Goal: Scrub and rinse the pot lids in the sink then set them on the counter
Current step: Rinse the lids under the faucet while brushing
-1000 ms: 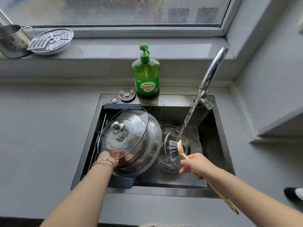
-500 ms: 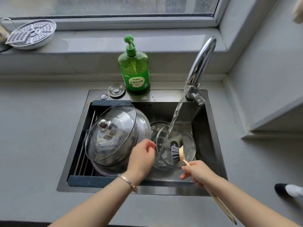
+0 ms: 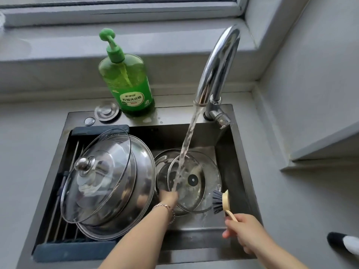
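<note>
Grey surface (image 3: pixel 29 152) surrounds a steel sink (image 3: pixel 182 115) below a window sill; at the sink's left a large glass lid (image 3: pixel 101 177) with a metal knob leans on a wider steel lid (image 3: pixel 141 193), and both rest on a drying rack, with a green soap bottle (image 3: pixel 128 84) on the ledge behind. Nearer the middle, the left hand (image 3: pixel 168 199) grips the near-left rim of a small glass lid (image 3: pixel 196 183), fingers curled over the edge, holding it under the water (image 3: pixel 187 150) running from the faucet (image 3: pixel 217 65). Another lid lies partly hidden beneath it. Just right of the lid, the brush (image 3: pixel 220 203) hangs with its bristles close to the rim, and the right hand (image 3: pixel 245 229) has its fingers wrapped round the wooden handle. Scrubbing this small lid looks to be the step in hand; next the bristles need to come across onto the wet glass while the left hand steadies it against sliding
</note>
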Demonstrator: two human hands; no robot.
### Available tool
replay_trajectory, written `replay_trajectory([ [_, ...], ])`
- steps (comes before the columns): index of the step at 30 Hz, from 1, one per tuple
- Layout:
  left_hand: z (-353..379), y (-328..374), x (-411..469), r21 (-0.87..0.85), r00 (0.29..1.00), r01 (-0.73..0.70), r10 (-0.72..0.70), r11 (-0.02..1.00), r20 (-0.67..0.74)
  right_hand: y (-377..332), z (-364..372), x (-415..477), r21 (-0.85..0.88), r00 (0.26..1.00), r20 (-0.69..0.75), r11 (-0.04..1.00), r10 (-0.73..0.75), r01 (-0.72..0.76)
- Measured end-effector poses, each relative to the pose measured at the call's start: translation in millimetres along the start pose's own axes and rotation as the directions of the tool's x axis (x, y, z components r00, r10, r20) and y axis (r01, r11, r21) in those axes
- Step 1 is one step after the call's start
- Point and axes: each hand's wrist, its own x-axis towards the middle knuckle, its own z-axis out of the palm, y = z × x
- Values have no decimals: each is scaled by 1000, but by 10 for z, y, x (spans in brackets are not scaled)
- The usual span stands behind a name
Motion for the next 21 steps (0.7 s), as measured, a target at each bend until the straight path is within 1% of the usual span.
replay_trajectory([
  [4, 151, -99, 122, -157, 999, 27, -29, 987, -13, 54, -20, 67, -28, 999, -16, 999, 45, -46],
  [6, 228, -145, 135, -203, 1000, -9, 15, 979, 25, 33, -16, 70, -27, 998, -3, 998, 60, -60],
  [9, 248, -113, 21, -208, 992, -93, 109, 974, 67, -25, -2, 56, 3, 999, 9, 999, 50, -50],
  [12, 211, 46, -250, -350, 980, -78, 136, 934, 145, -73, -31, 51, 26, 999, 1, 999, 41, -41],
  [15, 74, 160, -504, -362, 965, -124, 198, 924, 173, -141, -120, -23, 42, 1000, -14, 999, -16, 16],
  [16, -17, 204, -637, -377, 957, -134, 218, 917, 190, -163, -164, -55, 11, 998, -35, 998, -57, 58],
  [18, -225, 280, -920, -379, 939, -183, 275, 907, 206, -197, -259, -102, -156, 978, -101, 973, -185, 168],
  [20, -439, 356, -1169, -409, 918, -213, 325, 887, 227, -235, -324, -142, -359, 945, -128, 902, -301, 238],
  [21, -541, 399, -1289, -448, 902, -218, 354, 867, 248, -270, -336, -165, -427, 934, -130, 869, -333, 251],
])
